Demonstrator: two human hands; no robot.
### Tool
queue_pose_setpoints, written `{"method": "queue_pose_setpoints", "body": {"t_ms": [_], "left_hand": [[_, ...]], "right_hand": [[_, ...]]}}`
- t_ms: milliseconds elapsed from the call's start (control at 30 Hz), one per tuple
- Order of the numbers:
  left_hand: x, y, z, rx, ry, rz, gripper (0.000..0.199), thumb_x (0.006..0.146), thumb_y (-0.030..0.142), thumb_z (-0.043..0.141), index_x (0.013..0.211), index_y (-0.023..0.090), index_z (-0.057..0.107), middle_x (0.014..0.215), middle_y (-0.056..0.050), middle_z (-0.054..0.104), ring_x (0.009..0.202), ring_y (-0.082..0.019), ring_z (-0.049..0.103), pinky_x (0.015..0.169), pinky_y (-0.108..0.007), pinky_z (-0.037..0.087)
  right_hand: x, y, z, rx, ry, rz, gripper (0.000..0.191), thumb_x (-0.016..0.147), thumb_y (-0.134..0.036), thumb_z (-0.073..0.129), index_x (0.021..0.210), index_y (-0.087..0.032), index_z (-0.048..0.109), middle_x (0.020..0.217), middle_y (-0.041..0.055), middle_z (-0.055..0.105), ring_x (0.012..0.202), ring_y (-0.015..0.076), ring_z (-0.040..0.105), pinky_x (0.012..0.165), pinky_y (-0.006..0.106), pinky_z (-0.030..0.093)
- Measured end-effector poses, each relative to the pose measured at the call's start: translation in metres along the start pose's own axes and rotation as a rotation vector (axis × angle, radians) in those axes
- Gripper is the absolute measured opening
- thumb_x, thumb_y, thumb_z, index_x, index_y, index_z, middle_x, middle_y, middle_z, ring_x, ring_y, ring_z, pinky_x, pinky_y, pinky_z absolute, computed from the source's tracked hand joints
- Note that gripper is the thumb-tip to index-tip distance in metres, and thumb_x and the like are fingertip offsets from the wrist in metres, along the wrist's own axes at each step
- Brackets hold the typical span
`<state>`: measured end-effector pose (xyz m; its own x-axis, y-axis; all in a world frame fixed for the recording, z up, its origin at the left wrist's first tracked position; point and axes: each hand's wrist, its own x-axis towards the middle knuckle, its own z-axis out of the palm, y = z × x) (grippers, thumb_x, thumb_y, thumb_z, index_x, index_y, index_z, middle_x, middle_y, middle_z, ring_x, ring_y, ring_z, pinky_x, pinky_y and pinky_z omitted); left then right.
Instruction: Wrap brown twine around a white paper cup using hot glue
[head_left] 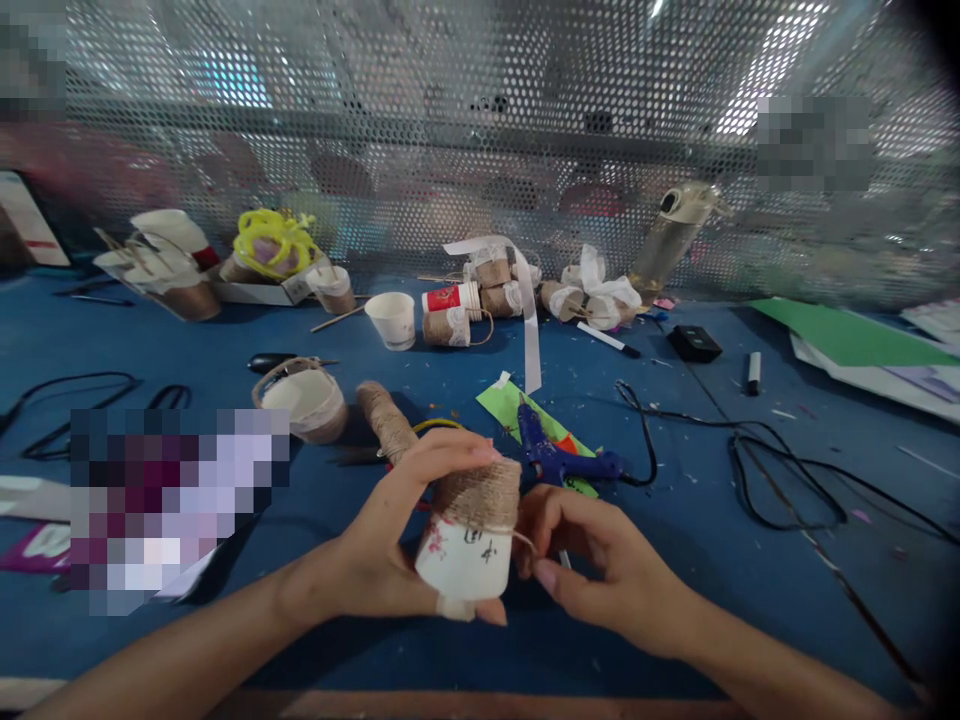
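Note:
A white paper cup (466, 560), tilted and wound with brown twine (480, 492) over about half its side, rests in my left hand (397, 530). My left thumb and fingers span the cup from end to end. Close by on the right, my right hand (592, 550) pinches a loose strand of the twine (523, 538) that runs off the cup's side. Pink and black printing shows on the unwrapped part. Behind my left hand lies a spool of twine (386, 418), partly covered by it. A blue glue gun (559, 450) lies just beyond my right hand.
A twine-handled cup (306, 402) stands at left. Further back are a white cup (392, 320), several twine-wrapped cups (448, 326), yellow cord (276, 240) and a clear bottle (671, 240). A black cable (757, 450) crosses the right side. Green paper (847, 332) lies far right.

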<state>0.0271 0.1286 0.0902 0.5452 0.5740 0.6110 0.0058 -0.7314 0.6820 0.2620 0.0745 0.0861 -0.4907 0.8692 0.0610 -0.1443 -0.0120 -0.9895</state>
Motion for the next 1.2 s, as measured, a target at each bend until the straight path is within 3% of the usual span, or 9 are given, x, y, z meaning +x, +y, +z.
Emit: {"method": "queue_pose_setpoints", "body": {"t_ms": [167, 300, 400, 533, 833, 1067, 1200], "left_hand": [[0.006, 0.001, -0.004, 0.146, -0.015, -0.018, 0.091, 0.062, 0.045, 0.090, 0.139, 0.026, 0.045, 0.124, -0.013, 0.058, 0.115, -0.030, 0.060, 0.100, -0.045, 0.051], [0.011, 0.003, -0.005, 0.255, -0.081, -0.014, 0.090, 0.066, 0.048, 0.087, 0.140, 0.024, 0.041, 0.123, -0.013, 0.059, 0.113, -0.029, 0.060, 0.101, -0.046, 0.050], [0.011, 0.004, -0.006, 0.302, -0.112, -0.005, 0.089, 0.069, 0.053, 0.084, 0.140, 0.025, 0.039, 0.121, -0.014, 0.060, 0.113, -0.030, 0.060, 0.100, -0.047, 0.051], [0.010, 0.003, -0.007, 0.327, -0.132, -0.017, 0.090, 0.070, 0.060, 0.080, 0.142, 0.025, 0.037, 0.122, -0.014, 0.061, 0.113, -0.030, 0.060, 0.100, -0.049, 0.050], [0.010, 0.005, -0.005, 0.459, -0.196, 0.028, 0.086, 0.075, 0.060, 0.075, 0.142, 0.024, 0.034, 0.123, -0.015, 0.063, 0.116, -0.031, 0.061, 0.102, -0.050, 0.050], [0.008, 0.004, -0.003, 0.491, -0.204, 0.056, 0.090, 0.073, 0.059, 0.078, 0.141, 0.018, 0.036, 0.123, -0.017, 0.064, 0.119, -0.031, 0.060, 0.104, -0.049, 0.049], [0.007, 0.005, -0.003, 0.459, -0.192, 0.036, 0.089, 0.072, 0.059, 0.078, 0.141, 0.021, 0.038, 0.123, -0.015, 0.064, 0.117, -0.031, 0.061, 0.104, -0.049, 0.049]], "right_hand": [[-0.004, -0.004, -0.007, 0.165, -0.018, 0.093, 0.021, 0.094, -0.031, 0.066, 0.088, -0.019, 0.049, 0.073, -0.0029, 0.060, 0.059, 0.0065, 0.054, 0.053, 0.018, 0.038], [-0.002, -0.007, -0.009, -0.005, 0.043, 0.198, 0.029, 0.092, -0.044, 0.067, 0.097, -0.018, 0.056, 0.062, -0.0081, 0.050, 0.051, 0.0042, 0.043, 0.048, 0.017, 0.032], [0.001, -0.009, -0.009, -0.151, 0.069, 0.208, 0.028, 0.093, -0.046, 0.065, 0.092, -0.018, 0.061, 0.058, -0.0087, 0.046, 0.050, 0.0050, 0.040, 0.048, 0.018, 0.031], [0.002, -0.009, -0.010, -0.253, 0.081, 0.143, 0.024, 0.093, -0.039, 0.066, 0.082, -0.018, 0.064, 0.060, -0.0071, 0.048, 0.051, 0.0054, 0.041, 0.048, 0.019, 0.032], [-0.004, -0.012, -0.015, -0.313, 0.109, -0.136, 0.010, 0.094, -0.027, 0.067, 0.085, -0.022, 0.068, 0.075, -0.0020, 0.057, 0.069, 0.0106, 0.051, 0.060, 0.023, 0.039], [-0.004, -0.012, -0.017, -0.342, 0.166, -0.196, 0.009, 0.095, -0.024, 0.065, 0.085, -0.024, 0.067, 0.077, -0.0014, 0.061, 0.072, 0.0122, 0.053, 0.061, 0.024, 0.040], [-0.004, -0.012, -0.016, -0.313, 0.177, -0.186, 0.011, 0.095, -0.025, 0.065, 0.084, -0.023, 0.067, 0.077, -0.0011, 0.061, 0.070, 0.0114, 0.054, 0.058, 0.023, 0.040]]}}
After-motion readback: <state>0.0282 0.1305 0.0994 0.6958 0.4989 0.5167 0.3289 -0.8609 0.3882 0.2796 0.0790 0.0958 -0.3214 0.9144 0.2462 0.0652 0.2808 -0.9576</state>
